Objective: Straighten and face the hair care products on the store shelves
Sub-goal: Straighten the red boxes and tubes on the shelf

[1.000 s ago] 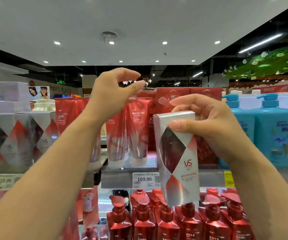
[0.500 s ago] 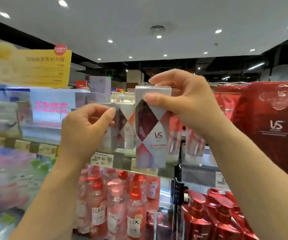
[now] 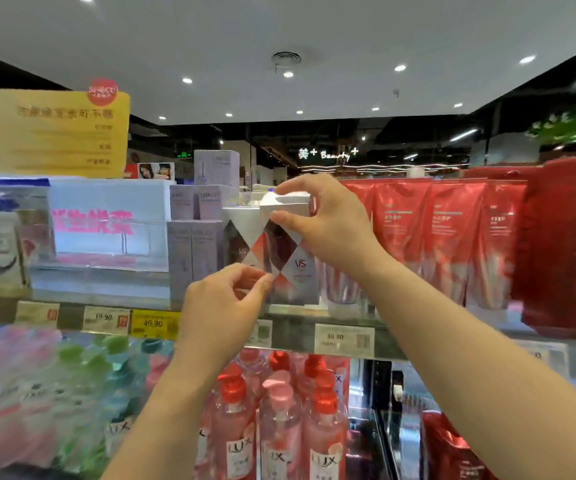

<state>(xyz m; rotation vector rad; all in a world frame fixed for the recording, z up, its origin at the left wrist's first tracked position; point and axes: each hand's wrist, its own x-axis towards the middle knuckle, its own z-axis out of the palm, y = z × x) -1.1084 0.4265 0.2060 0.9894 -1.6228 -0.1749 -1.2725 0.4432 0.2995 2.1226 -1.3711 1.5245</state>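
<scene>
A silver VS box (image 3: 295, 268) with red diamond panels stands upright at the front of the upper shelf (image 3: 290, 329), its VS logo facing me. My right hand (image 3: 328, 223) grips its top, thumb on the front and fingers over the lid. My left hand (image 3: 224, 306) is below, pinching thumb and forefinger at the box's lower left edge. A second box of the same kind (image 3: 241, 233) stands right beside it on the left, partly hidden by my left hand.
Lilac LUX boxes (image 3: 193, 251) stand left of the VS boxes. Red VS pouches (image 3: 452, 237) hang close on the right. Pink LUX pump bottles (image 3: 279, 431) fill the shelf below. Price tags (image 3: 343, 339) line the shelf edge. A yellow sign (image 3: 47, 129) rises at upper left.
The view has swung left. My right hand has carried the VS box left and set it beside the matching box on the shelf. My left hand has come to its lower edge.
</scene>
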